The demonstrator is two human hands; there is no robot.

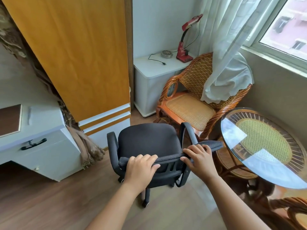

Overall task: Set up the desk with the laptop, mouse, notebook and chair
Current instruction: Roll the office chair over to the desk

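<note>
Both the left hand (141,165) and right hand (198,157) are gripping the top edge of the black mesh wheeled office chair (147,143), standing between the white desk (41,146) and glass-topped round wicker table (264,146), so rolling it smoothly deskward, clear of the table, seems wise.

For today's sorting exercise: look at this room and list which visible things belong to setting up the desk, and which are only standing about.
Part of the job:
- black office chair, gripped at the top of its backrest by the left hand and right hand
- white desk

Only standing about:
- wicker armchair
- glass-topped round table
- red desk lamp
- white cabinet
- curtain
</note>
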